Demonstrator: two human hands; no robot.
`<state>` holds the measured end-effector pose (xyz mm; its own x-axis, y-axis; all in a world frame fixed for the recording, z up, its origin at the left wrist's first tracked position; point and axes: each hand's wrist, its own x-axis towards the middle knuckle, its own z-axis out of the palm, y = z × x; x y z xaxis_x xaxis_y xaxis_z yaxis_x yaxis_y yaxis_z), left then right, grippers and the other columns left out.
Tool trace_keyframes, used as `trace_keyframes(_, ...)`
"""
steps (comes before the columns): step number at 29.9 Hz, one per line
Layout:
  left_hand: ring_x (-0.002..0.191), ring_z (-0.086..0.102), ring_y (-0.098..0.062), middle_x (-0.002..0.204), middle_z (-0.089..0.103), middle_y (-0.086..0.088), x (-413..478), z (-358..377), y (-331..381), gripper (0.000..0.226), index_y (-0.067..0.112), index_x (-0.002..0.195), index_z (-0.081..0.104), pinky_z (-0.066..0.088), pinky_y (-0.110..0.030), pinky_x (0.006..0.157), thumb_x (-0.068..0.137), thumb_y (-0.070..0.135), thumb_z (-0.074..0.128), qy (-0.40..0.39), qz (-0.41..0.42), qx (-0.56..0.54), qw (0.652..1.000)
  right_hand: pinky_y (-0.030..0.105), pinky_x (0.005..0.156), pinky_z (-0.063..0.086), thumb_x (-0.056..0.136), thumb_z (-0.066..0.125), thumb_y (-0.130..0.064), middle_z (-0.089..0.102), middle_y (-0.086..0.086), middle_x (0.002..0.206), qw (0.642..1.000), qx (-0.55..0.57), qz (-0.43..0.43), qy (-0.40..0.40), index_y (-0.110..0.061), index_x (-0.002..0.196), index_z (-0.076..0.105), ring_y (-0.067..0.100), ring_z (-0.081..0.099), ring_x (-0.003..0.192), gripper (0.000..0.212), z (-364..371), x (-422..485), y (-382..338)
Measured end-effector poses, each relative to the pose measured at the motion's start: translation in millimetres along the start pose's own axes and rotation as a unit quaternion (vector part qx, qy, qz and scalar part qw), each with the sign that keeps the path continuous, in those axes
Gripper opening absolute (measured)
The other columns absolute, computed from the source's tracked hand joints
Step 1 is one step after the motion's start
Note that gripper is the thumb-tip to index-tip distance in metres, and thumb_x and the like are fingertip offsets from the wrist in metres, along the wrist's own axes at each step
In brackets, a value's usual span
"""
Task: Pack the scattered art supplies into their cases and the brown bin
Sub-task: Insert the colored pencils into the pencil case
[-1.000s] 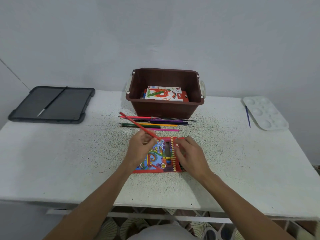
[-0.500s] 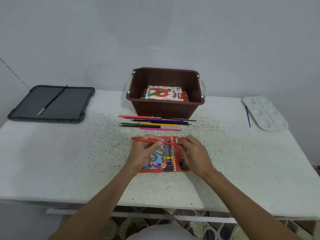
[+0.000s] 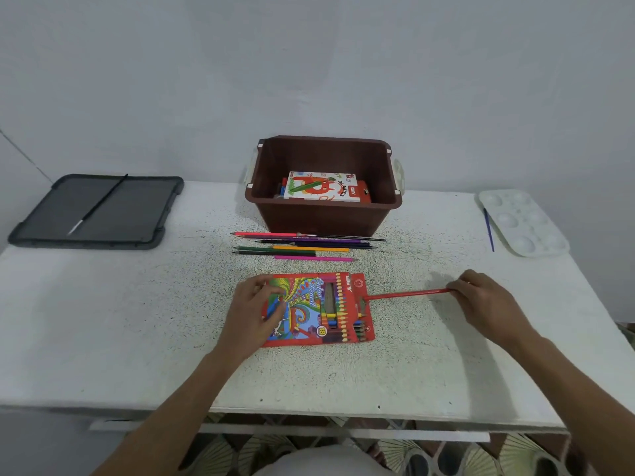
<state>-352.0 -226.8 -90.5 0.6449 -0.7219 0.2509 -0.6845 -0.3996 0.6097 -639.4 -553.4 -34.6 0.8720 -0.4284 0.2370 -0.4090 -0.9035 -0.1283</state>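
Head camera, left to right: a grey tray (image 3: 137, 231) sat at the worktop's (image 3: 120, 321) far left corner with a black brush (image 3: 98, 204) lying slantwise across it. Near the front centre, the left hand (image 3: 256, 310) rested on the left half of the colour pencil case (image 3: 319, 309), its grip loose, fingers laid flat on the printed cover. The case lay flat, its open end facing right. Beyond it, loose colour pencils (image 3: 302, 247) lay side by side just in front of the brown bin (image 3: 323, 221), which held an oil pastels box (image 3: 323, 186). A red pencil (image 3: 409, 294) pointed at the case's open end, its tip at the flap; whether it had entered could not be told. The right hand (image 3: 488, 300) pinched its rear end. At far right, a blue brush (image 3: 488, 230) lay beside a white palette (image 3: 522, 221).
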Motion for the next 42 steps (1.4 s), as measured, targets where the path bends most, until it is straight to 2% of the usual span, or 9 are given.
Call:
trace_keyframes(5,0.123,0.032,-0.008,0.136,0.046,-0.004,-1.5,5.4,-1.6,0.026,0.019,0.111,0.064,0.049,-0.028,0.084,0.087,0.028,0.069,-0.001,0.021,0.011,1.000,0.033,0.046,0.047,0.082,0.074,-0.006,0.058,0.008,0.080,0.999,0.012,-0.031,-0.005,-0.004,0.094,0.072,0.029,0.057,0.066,0.012,5.2,1.2,-29.7)
trace_keyframes(9,0.123,0.031,-0.007,0.136,0.045,-0.004,-0.8,6.1,-2.4,0.026,0.019,0.111,0.063,0.048,-0.027,0.085,0.088,0.028,0.069,-0.002,0.033,0.015,0.999,0.024,0.047,0.036,0.081,0.076,-0.010,0.056,0.004,0.074,0.996,0.053,-0.071,-0.015,-0.005,0.093,0.074,0.021,0.053,0.061,0.013,21.3,6.4,-75.3)
trace_keyframes(12,0.123,0.031,-0.006,0.135,0.045,-0.002,-1.6,6.9,-3.3,0.025,0.020,0.111,0.063,0.048,-0.026,0.085,0.088,0.029,0.069,0.002,0.029,0.013,0.999,0.022,0.046,0.039,0.079,0.079,-0.008,0.055,0.002,0.072,0.990,0.090,-0.099,-0.032,-0.005,0.088,0.072,0.016,0.052,0.059,0.012,39.1,9.7,-108.7)
trace_keyframes(17,0.122,0.032,-0.006,0.136,0.046,-0.001,-2.6,8.1,-4.5,0.025,0.020,0.111,0.062,0.048,-0.025,0.082,0.088,0.029,0.068,0.012,0.024,0.023,0.999,0.026,0.048,0.047,0.080,0.075,0.001,0.055,0.004,0.076,0.987,0.150,-0.054,-0.012,-0.004,0.089,0.070,0.016,0.052,0.059,0.011,51.9,11.2,-129.2)
trace_keyframes(22,0.122,0.033,-0.008,0.135,0.045,-0.001,-2.8,7.6,-6.2,0.026,0.019,0.112,0.061,0.051,-0.028,0.081,0.089,0.028,0.068,0.010,0.035,0.029,0.999,0.030,0.048,0.052,0.079,0.076,-0.001,0.058,0.006,0.083,0.982,0.177,-0.060,-0.007,-0.003,0.103,0.069,0.017,0.057,0.061,0.024,47.3,4.2,-132.4)
trace_keyframes(31,0.124,0.033,-0.007,0.137,0.045,-0.003,0.8,5.7,-6.0,0.029,0.017,0.113,0.063,0.047,-0.025,0.086,0.090,0.034,0.061,-0.003,0.042,0.023,0.999,0.033,0.053,0.057,0.070,0.076,0.013,0.064,0.012,0.091,0.984,0.161,-0.075,0.010,0.001,0.101,0.070,0.026,0.065,0.070,0.033,55.4,0.7,-140.4)
trace_keyframes(34,0.123,0.037,-0.008,0.136,0.045,-0.004,3.2,3.9,-5.2,0.031,0.017,0.113,0.064,0.050,-0.027,0.086,0.090,0.036,0.058,-0.007,0.041,0.015,0.999,0.033,0.054,0.057,0.077,0.071,0.008,0.062,0.011,0.093,0.982,0.174,-0.068,0.001,-0.002,0.104,0.071,0.025,0.064,0.071,0.028,56.0,2.1,-139.8)
trace_keyframes(37,0.123,0.039,-0.008,0.137,0.044,-0.004,5.2,2.1,-5.0,0.037,0.018,0.115,0.064,0.054,-0.028,0.082,0.089,0.042,0.054,-0.016,0.042,0.012,0.999,0.031,0.055,0.055,0.087,0.065,0.001,0.059,0.006,0.091,0.976,0.216,-0.020,-0.003,-0.006,0.105,0.072,0.018,0.061,0.069,0.021,57.2,5.5,-139.0)
trace_keyframes(42,0.124,0.042,-0.010,0.137,0.041,0.001,4.5,1.0,-8.3,0.036,0.019,0.117,0.063,0.055,-0.028,0.083,0.091,0.043,0.055,-0.018,0.058,0.011,0.998,0.023,0.068,0.050,0.094,0.061,-0.013,0.058,-0.003,0.096,0.972,0.231,0.010,-0.037,-0.013,0.105,0.070,0.007,0.058,0.077,0.014,49.9,23.4,-135.7)
